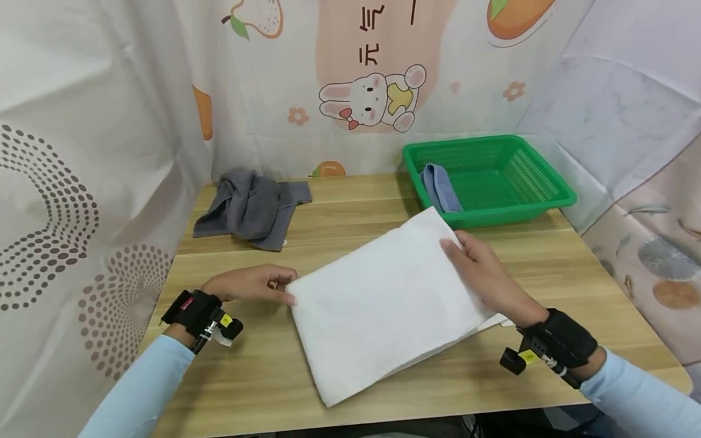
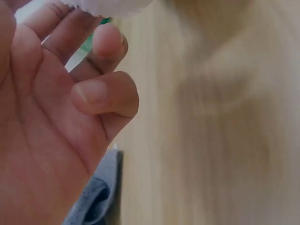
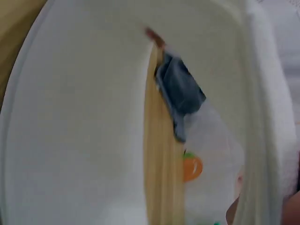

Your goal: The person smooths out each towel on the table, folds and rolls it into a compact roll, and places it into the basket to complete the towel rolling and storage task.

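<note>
Pale wood-grain tabletop (image 1: 241, 377): runs near to far.
Crumpled dark-grey cloth (image 1: 247, 210): far left, a flat strip reaching right.
Green rectangular perforated plastic basket (image 1: 517, 212): stands far right.
Folded grey-blue cloth (image 1: 441, 188): inside the basket, at its left end.
White printed fabric backdrop (image 1: 263, 79): hangs beyond the far edge, bearing a sideways cartoon rabbit (image 1: 367, 97).

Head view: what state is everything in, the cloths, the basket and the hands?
White cloth: folded in layers, held in both hands
Grey cloth: bunched up, lying loose
Blue cloth: folded over, inside the basket
Basket: upright, open-topped
Left hand: pinching a white cloth corner
Right hand: gripping the white cloth's right edge
</note>
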A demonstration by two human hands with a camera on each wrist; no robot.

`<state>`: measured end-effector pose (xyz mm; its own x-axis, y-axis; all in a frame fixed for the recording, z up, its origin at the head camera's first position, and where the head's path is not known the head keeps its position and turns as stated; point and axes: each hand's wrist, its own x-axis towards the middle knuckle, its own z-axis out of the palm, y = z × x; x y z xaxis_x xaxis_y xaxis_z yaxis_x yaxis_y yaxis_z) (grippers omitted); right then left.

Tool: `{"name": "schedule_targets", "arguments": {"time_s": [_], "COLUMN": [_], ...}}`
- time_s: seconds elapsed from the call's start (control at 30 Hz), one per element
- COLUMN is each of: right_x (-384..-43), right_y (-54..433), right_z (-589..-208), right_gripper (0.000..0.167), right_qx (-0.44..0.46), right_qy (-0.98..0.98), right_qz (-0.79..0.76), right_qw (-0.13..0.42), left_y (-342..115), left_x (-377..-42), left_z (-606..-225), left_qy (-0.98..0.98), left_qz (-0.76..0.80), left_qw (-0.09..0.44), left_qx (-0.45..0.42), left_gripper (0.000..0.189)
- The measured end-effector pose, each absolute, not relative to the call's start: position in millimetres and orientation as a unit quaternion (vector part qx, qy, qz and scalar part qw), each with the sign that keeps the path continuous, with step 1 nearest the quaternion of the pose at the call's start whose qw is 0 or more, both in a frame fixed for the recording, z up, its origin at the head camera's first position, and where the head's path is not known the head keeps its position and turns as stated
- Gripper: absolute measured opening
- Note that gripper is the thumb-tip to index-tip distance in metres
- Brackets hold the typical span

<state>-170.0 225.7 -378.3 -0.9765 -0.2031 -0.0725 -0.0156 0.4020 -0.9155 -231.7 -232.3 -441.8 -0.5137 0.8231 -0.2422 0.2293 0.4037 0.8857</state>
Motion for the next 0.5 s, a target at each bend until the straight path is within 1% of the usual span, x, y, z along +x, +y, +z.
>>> {"name": "schedule_targets", "arguments": {"time_s": [0.1, 0.27, 0.4, 0.5], "right_x": [-181, -204, -227, -239], "right_y": [244, 273, 285, 288], "right_z": [-393, -423, -446, -456], "right_gripper": [0.048, 0.046, 0.037, 0.032], "right_qx": [-0.073, -0.064, -0.072, -0.077], "right_qy": [0.868, 0.912, 0.937, 0.949], "right_qz": [-0.488, -0.404, -0.340, -0.302], "right_qw": [0.056, 0.025, 0.023, 0.039], "left_y": [-231, -227, -219, -212], "left_x": [-228, -221, -215, -213], "left_z": [-448, -454, -460, -465], "left_qy": [0.765, 0.771, 0.759, 0.752], "left_qz": [0.415, 0.392, 0.387, 0.390], "left_qw": [0.351, 0.356, 0.373, 0.379], "left_qx": [0.346, 0.353, 0.367, 0.373], "left_gripper": [0.013, 0.025, 0.027, 0.021]}}
